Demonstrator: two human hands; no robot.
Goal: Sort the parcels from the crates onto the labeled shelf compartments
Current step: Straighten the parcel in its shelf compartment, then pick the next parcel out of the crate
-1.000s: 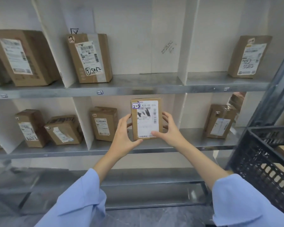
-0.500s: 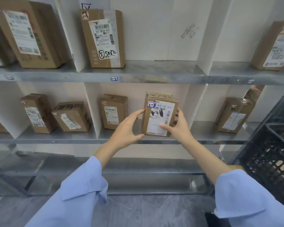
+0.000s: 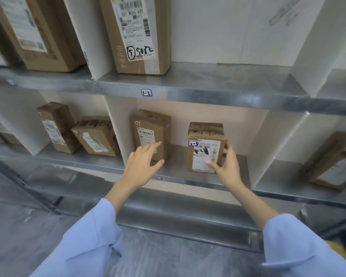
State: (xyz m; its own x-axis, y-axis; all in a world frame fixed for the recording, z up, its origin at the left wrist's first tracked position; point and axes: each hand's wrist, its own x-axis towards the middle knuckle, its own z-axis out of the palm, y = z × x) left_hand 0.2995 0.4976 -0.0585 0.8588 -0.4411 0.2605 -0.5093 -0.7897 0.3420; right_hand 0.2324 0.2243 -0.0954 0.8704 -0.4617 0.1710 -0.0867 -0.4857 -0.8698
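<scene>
Well, right hand [image 3: 226, 168]: grips upright parcel [image 3: 206, 144] on shelf [image 3: 188, 181].
Left hand [image 3: 142, 164]: open (holds nothing).
Risk: careless release could topple parcel.

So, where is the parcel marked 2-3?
Head view: the 2-3 parcel stands on the lower shelf, right of another parcel, below the 1-3 tag, held by the right hand.

fingers [image 3: 229, 150] partly behind parcel [image 3: 205, 154], upper parcel [image 3: 140, 35] cropped

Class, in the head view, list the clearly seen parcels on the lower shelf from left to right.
In order: upright narrow parcel → low wide parcel → parcel behind the left hand → parcel marked 2-3, held by the right hand → leaning parcel at far right.
</scene>
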